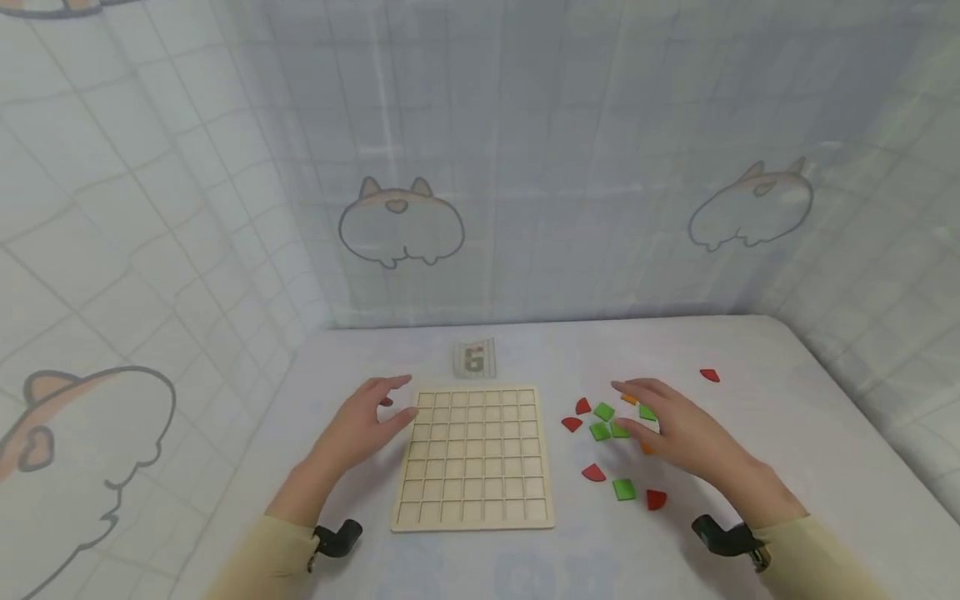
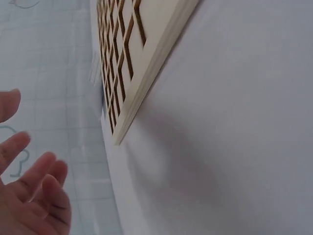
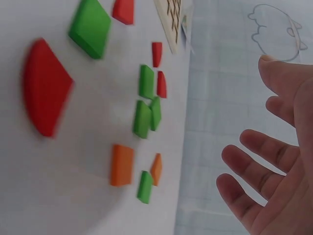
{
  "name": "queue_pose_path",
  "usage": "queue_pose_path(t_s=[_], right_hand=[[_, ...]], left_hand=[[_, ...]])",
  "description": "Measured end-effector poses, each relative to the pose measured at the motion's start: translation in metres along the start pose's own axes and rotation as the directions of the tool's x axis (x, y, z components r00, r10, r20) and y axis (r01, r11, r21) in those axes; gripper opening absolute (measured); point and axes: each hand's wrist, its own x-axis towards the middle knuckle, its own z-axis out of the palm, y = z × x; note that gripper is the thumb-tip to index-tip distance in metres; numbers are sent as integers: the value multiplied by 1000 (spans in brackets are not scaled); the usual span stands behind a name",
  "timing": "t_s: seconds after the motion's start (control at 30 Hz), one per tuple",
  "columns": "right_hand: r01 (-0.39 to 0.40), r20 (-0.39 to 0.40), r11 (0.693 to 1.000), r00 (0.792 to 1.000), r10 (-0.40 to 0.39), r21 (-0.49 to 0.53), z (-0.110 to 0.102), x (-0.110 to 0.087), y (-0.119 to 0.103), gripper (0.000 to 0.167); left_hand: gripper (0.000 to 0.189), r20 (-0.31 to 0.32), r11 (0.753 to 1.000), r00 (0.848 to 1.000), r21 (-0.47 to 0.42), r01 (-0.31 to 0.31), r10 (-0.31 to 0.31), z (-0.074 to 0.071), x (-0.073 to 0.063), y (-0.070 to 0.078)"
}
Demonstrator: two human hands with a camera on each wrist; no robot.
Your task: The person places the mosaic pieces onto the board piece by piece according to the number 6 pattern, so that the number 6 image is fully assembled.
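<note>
A pale wooden grid board (image 1: 474, 458) lies flat on the white table. My left hand (image 1: 367, 425) hovers by its upper left edge, fingers loosely bent and holding nothing; the left wrist view shows the fingers apart from the board (image 2: 146, 73). Over the scattered pieces on the right is my right hand (image 1: 678, 425), also holding nothing, with thumb and fingers spread. Beneath and beside it lie green squares (image 1: 624, 489), red quarter-round pieces (image 1: 656, 499) and orange pieces (image 3: 122, 165). The right hand partly hides some of these in the head view.
Behind the board lies a small card or packet (image 1: 474, 358) with a dark figure like a 6. One red piece (image 1: 709, 375) sits apart at the far right. Tile-patterned curtains (image 1: 555, 208) enclose the back and sides of the table (image 1: 780, 392).
</note>
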Motion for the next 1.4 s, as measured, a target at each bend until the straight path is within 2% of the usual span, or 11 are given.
queue_pose_path(t_s=[0.2,0.4,0.73,0.83,1.13,1.27,1.4], right_hand=[[-38,17,999,999,38,34,19,-12,-1,67],[-73,29,997,997,72,37,33,-19,-2,58],[-51,7,998,999,51,27,44,-38,5,53],[-55,-6,998,998,56,41,48,-45,10,53],[-87,-55,995,994,89,40,57,-65,26,52],[-109,-41,993,993,111,40,56,-67,29,51],[-142,-1,989,990,142,42,56,-67,30,45]], left_hand=[[64,71,993,993,-61,98,-94,12,-19,-3],[62,105,972,979,-139,191,-177,19,-35,-8],[59,163,910,936,-231,343,-311,33,-59,-6],[57,166,902,933,-249,353,-320,36,-65,-4],[51,146,908,947,-275,318,-287,44,-70,-9],[53,144,916,958,-285,281,-249,47,-70,-13],[55,144,919,962,-292,265,-231,50,-70,-16]])
